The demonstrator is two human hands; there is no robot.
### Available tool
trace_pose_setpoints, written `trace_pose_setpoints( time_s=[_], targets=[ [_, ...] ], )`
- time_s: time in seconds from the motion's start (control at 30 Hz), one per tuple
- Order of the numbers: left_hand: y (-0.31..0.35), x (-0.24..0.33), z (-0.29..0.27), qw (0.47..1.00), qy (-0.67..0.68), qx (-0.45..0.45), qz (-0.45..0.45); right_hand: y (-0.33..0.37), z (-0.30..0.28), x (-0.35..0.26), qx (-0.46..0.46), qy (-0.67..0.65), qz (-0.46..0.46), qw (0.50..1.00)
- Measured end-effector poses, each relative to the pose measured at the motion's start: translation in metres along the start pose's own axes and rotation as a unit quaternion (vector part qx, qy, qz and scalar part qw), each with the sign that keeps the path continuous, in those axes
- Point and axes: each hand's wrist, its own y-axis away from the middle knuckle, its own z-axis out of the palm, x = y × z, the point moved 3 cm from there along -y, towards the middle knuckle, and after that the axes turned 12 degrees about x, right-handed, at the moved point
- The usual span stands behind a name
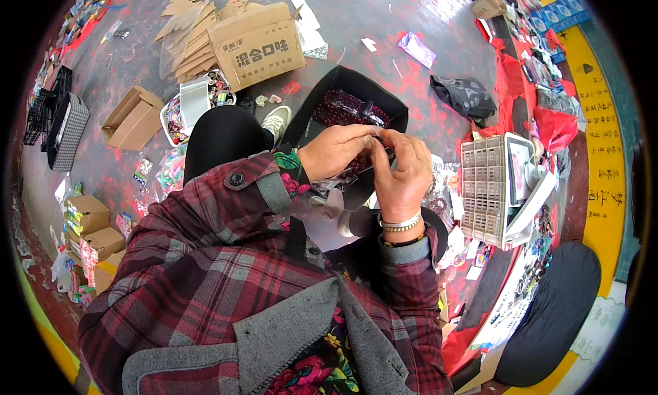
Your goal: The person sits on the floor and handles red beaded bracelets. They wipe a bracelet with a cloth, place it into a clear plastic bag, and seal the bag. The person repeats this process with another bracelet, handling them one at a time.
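My left hand [334, 151] and my right hand [403, 172] meet fingertip to fingertip over a black open box [373, 83]. Both are closed in a pinch; whatever small thing sits between the fingertips is hidden. Inside the box lie dark red beaded strands [334, 107], some in clear plastic wrap. Two bangles [401, 225] circle my right wrist. Below my hands, by the box's near side, is some crumpled clear plastic [325, 202], partly covered by my left forearm.
Left of my knee stands a white basket [166, 124] of small colourful goods. A brown carton [257, 49] and flattened cardboard lie beyond. To the right are a white plastic crate [483, 189] and a dark grey bag [463, 97]. A small open carton [132, 119] sits farther left.
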Motion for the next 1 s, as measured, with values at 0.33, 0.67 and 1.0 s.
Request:
trace_pose_setpoints(
  time_s=[0.33,0.67,1.0],
  targets=[
    [0.004,0.012,0.004,0.982,-0.16,0.026,0.098,0.003,0.004,0.002,0.005,0.015,-0.018,1.0],
    [0.004,0.013,0.004,0.964,-0.231,0.024,0.132,0.001,0.003,0.002,0.009,0.011,-0.033,0.999],
    [0.003,0.016,-0.009,0.998,0.039,0.028,-0.039,-0.01,-0.024,0.065,0.125,-0.304,0.391,0.86]
  ],
)
